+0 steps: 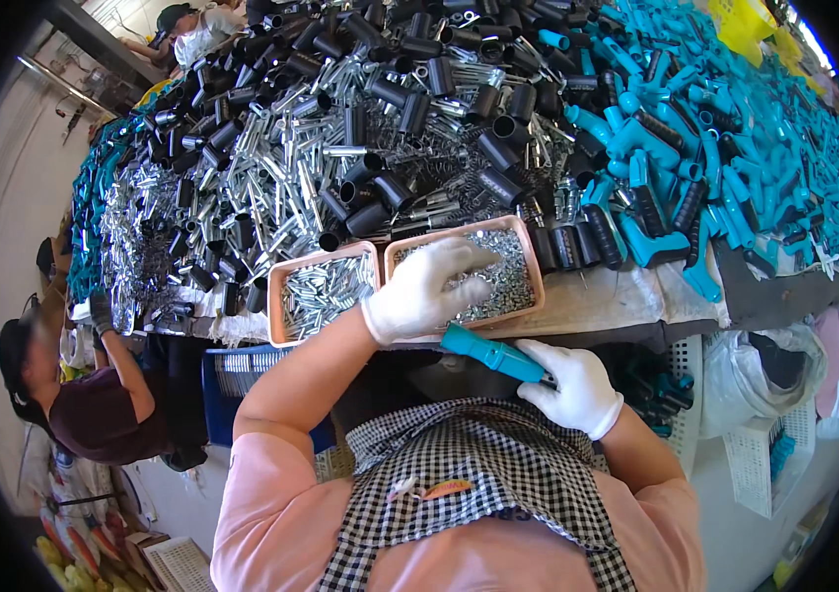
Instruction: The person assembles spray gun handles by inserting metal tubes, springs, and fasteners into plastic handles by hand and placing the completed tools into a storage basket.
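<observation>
My left hand (429, 288), in a white glove, hovers over the right-hand pink tray (540, 268), which holds many small metal nuts (508, 259). Its fingers are apart, and I see nothing between them. White-gloved too, my right hand (574, 387) is closed round one end of a teal plastic tool housing (491, 353). The housing lies slantwise in front of my apron, its free end pointing up and left toward the trays. Beside the nuts, a second pink tray (274, 314) contains short metal pins (328, 294).
Black cylindrical sleeves (414, 113) and metal rods (291, 168) are heaped beyond the trays. Teal plastic housings (755, 187) pile up at the right. Below the table edge stand a blue crate (222, 395) and white baskets (750, 464). A person (94, 395) works at the left.
</observation>
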### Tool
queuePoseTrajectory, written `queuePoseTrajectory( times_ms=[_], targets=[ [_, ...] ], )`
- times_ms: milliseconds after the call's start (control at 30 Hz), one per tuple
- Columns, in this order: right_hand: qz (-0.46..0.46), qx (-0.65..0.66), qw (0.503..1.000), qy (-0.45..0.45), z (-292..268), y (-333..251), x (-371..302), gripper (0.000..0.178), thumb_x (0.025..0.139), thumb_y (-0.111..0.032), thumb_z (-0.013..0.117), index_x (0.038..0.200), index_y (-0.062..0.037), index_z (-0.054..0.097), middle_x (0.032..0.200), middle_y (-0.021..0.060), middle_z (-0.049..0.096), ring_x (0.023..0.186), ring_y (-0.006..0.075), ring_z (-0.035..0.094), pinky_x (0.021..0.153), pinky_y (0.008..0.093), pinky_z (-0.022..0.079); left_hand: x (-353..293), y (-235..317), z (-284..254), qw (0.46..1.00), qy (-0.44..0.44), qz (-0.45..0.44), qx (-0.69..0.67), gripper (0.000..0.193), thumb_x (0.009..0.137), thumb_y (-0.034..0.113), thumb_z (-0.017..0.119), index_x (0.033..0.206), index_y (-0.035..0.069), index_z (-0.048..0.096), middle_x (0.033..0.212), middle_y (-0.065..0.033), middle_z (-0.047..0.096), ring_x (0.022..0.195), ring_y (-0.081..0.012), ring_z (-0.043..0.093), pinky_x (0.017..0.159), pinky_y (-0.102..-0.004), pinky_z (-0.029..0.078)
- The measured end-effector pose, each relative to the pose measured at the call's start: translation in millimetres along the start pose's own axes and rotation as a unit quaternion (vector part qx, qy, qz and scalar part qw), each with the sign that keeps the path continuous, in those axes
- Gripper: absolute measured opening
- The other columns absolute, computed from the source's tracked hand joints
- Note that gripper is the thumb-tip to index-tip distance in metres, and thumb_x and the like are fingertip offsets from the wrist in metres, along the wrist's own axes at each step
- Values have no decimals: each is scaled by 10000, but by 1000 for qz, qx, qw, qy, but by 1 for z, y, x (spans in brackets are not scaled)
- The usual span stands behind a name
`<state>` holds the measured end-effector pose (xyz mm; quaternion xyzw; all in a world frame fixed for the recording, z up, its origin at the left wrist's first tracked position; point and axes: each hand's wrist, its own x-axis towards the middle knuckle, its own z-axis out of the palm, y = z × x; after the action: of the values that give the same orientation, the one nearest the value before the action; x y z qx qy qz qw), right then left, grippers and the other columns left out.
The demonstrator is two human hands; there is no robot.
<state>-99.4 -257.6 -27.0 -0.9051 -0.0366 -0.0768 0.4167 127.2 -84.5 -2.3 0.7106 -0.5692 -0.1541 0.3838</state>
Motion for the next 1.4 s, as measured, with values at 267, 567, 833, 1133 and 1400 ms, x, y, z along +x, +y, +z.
queuePoseTrajectory(
  times_ms=[267, 567, 833, 1133, 1400],
  targets=[
    [13, -19, 1000, -20, 2, -7, -7, 544, 752, -230, 790, 1240, -59, 624, 888, 168, 708, 764, 356, 695, 665, 442, 542, -13, -36, 21, 972, 2, -49, 230, 200, 801, 255, 692, 829, 60, 729, 815, -135, 661, 845, -323, 663, 781, -437, 524],
    [-8, -52, 999, -7, 16, -21, -8, 527, 756, -248, 784, 1232, -84, 629, 880, 153, 714, 762, 348, 696, 667, 445, 547, -26, -33, 19, 952, -53, -142, 268, 267, 848, 290, 639, 860, 40, 730, 859, -170, 689, 818, -361, 675, 800, -471, 533],
    [-2, -81, 997, 11, 20, -25, -11, 530, 759, -270, 778, 1233, -92, 623, 868, 146, 712, 749, 344, 694, 655, 445, 543, -35, -28, 16, 954, -54, -115, 271, 270, 810, 318, 671, 858, 62, 743, 881, -171, 699, 840, -352, 678, 782, -459, 535],
    [2, -99, 994, 35, 23, -26, -12, 514, 763, -275, 773, 1222, -96, 626, 825, 130, 701, 723, 340, 685, 639, 443, 538, -43, -35, 18, 960, 182, -66, 200, 136, 915, 186, 632, 911, 55, 670, 852, -145, 683, 855, -368, 654, 740, -449, 527],
    [15, -119, 992, 28, 23, -27, -3, 545, 752, -269, 777, 1241, -95, 611, 821, 128, 690, 707, 337, 677, 627, 447, 533, -61, 33, 20, 984, 116, 108, 87, 222, 760, 154, 808, 882, 72, 642, 904, -79, 654, 897, -302, 627, 790, -408, 514]
  ],
)
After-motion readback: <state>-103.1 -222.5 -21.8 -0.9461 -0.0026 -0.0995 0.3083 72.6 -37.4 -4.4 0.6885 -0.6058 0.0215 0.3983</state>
